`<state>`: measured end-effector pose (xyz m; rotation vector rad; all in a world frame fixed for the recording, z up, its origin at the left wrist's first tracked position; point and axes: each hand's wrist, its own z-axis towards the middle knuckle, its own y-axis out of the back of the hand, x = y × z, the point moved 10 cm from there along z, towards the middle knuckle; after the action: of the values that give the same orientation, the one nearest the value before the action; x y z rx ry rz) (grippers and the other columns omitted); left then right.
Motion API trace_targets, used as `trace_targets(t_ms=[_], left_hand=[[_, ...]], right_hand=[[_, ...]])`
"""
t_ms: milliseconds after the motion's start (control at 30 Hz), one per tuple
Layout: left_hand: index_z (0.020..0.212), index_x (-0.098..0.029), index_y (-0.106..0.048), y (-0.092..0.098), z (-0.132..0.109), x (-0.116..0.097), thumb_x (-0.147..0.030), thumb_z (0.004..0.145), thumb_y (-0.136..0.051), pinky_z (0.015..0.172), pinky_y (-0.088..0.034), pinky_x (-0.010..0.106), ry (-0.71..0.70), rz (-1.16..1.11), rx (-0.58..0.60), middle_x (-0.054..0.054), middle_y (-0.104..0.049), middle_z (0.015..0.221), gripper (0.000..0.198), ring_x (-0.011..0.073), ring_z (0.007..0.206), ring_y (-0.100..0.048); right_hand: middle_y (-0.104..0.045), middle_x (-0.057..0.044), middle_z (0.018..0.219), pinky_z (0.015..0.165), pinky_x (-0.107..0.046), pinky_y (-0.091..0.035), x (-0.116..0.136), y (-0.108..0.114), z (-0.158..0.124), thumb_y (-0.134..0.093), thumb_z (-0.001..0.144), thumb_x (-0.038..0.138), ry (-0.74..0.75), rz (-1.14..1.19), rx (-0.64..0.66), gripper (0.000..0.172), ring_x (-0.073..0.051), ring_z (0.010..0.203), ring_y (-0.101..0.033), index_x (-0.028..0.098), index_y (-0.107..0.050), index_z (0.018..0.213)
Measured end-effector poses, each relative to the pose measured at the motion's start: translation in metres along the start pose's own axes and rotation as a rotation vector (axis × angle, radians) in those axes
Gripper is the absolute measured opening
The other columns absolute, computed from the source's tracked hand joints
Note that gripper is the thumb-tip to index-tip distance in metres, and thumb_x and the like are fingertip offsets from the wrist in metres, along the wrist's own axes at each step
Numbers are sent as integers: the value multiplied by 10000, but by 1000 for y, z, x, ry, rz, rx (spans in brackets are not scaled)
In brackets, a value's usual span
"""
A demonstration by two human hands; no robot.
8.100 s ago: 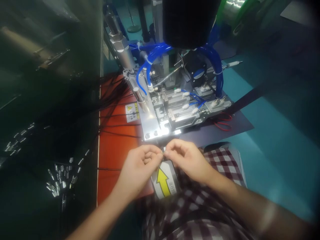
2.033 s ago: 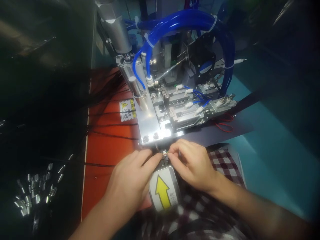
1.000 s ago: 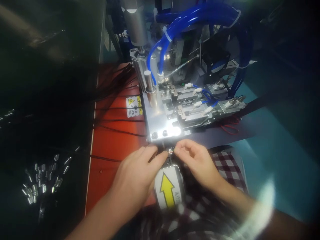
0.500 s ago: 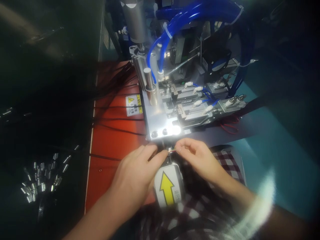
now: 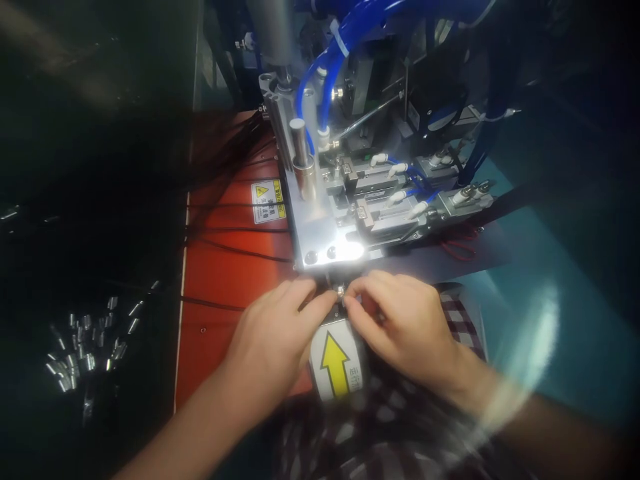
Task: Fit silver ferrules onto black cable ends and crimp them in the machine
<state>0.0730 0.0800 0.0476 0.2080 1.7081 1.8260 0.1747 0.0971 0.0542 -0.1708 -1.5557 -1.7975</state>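
Observation:
Both hands meet just below the front edge of a metal press machine [image 5: 320, 230]. My left hand [image 5: 277, 323] is closed, its thumb tip against a small shiny piece [image 5: 341, 292]; what its fingers hold is hidden. My right hand [image 5: 405, 317] pinches thumb and forefinger together at the right side of that piece. Any thin wire between these fingertips is too small to make out now. Under the hands is a white plate with a yellow arrow [image 5: 334, 363].
Black cables [image 5: 225, 303] cross the orange-red base [image 5: 210, 360] to the left, by a warning label [image 5: 268, 201]. Several small shiny metal pieces [image 5: 83, 350] lie scattered on the dark surface at far left. Blue air hoses [image 5: 330, 80] and metal cylinders [image 5: 385, 220] stand behind my hands.
My right hand has moved left, closing the gap to the small piece, and its wrist has turned. A thin reddish wire seen there before is now hidden. The view has shifted slightly.

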Motion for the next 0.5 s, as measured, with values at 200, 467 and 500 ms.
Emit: trace_targets(t_ms=[200, 467, 500], left_hand=[[1077, -178, -649, -2, -1, 1, -110, 875, -389, 587, -471, 296, 8, 4, 5, 74, -616, 867, 336, 210, 749, -583], [1112, -196, -628, -5, -2, 3, -94, 866, -409, 595, -458, 298, 19, -11, 12, 69, -604, 895, 345, 213, 771, -571], [1112, -194, -628, -6, -2, 4, -92, 865, -409, 595, -456, 299, 19, -12, 13, 68, -600, 894, 345, 213, 771, -569]], right_hand=[[-609, -15, 665, 530, -257, -393, -40, -18, -14, -551, 866, 225, -262, 336, 40, 139, -132, 571, -523, 177, -645, 775], [-581, -5, 658, 499, -241, -391, -61, -30, -16, -596, 829, 259, -491, 598, 90, 125, -123, 568, -500, 167, -637, 754], [-577, -3, 651, 499, -240, -392, -60, -32, -17, -597, 827, 255, -496, 606, 111, 122, -121, 563, -496, 166, -637, 754]])
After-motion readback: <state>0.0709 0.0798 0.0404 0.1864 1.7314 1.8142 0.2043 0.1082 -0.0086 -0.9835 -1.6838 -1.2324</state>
